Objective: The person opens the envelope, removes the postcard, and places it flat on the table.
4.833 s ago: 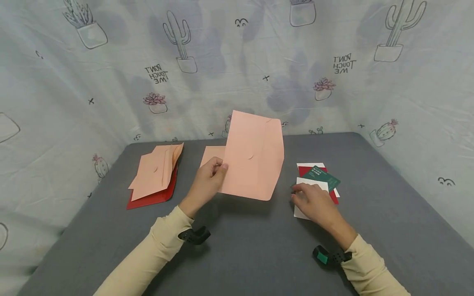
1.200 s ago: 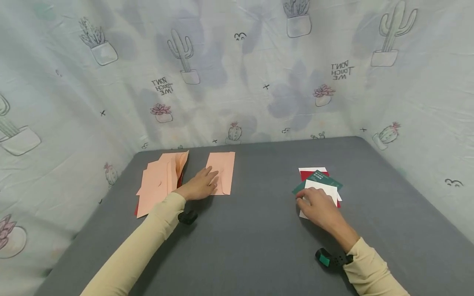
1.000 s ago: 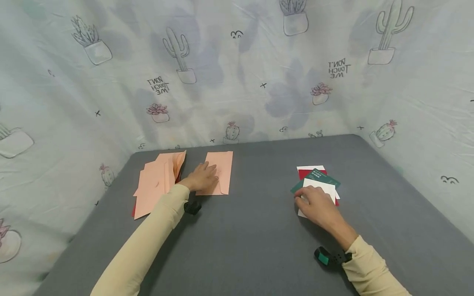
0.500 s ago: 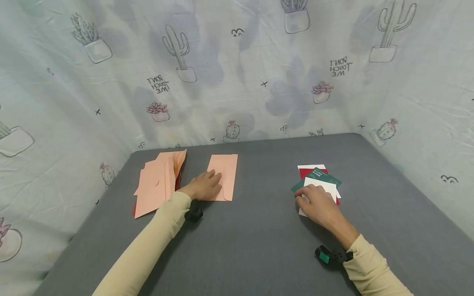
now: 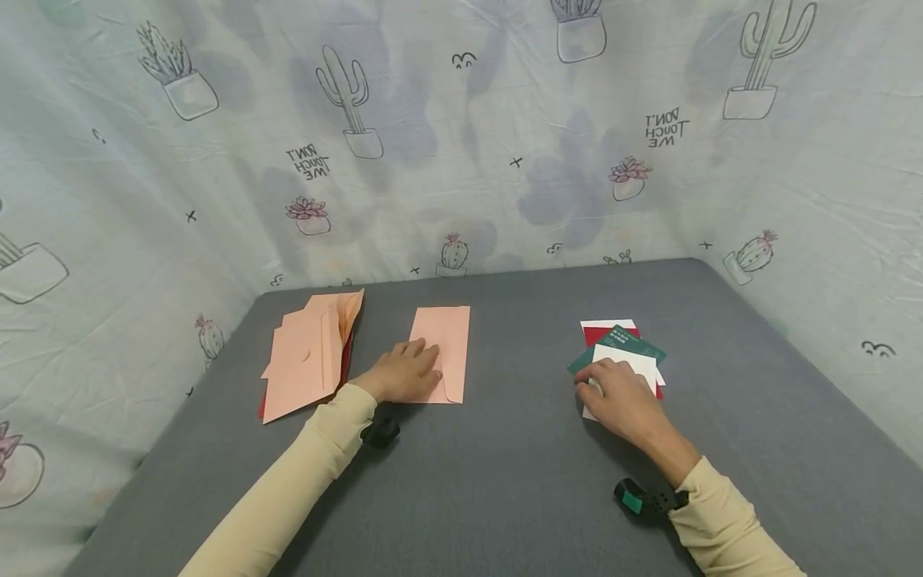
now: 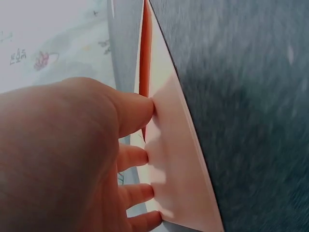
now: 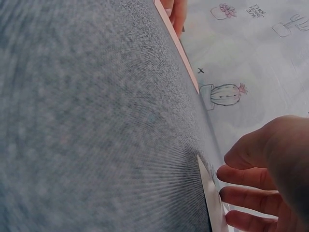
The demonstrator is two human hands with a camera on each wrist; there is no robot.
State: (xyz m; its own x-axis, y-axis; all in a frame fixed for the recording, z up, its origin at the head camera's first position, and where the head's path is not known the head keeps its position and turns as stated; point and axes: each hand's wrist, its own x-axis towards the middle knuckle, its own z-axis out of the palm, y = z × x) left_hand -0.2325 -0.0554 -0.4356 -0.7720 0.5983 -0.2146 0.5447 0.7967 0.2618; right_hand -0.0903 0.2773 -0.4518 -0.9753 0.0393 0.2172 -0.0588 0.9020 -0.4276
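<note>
A small pink envelope (image 5: 453, 344) lies flat on the grey table. My left hand (image 5: 405, 371) rests on its lower left part, fingertips pressing its face. In the left wrist view the thumb and fingers are spread on the envelope (image 6: 175, 159), and a slit along its edge gapes a little. My right hand (image 5: 616, 401) lies with loosely bent fingers over a white card (image 5: 638, 363). Under that card are a green card (image 5: 618, 338), a red piece (image 5: 594, 333) and more white paper. In the right wrist view the fingertips are right at the white card (image 7: 212, 203).
At the left, several pink envelopes (image 5: 299, 353) lie fanned in a pile over a red one (image 5: 348, 361). A printed cactus curtain (image 5: 490, 120) stands behind and beside the grey table (image 5: 476, 481). Each wrist wears a black band (image 5: 380, 433).
Earlier my left hand held up a large pink envelope; one more now lies on the left pile. Since then the left hand has slid the small envelope nearer and rightward. The right hand stays put.
</note>
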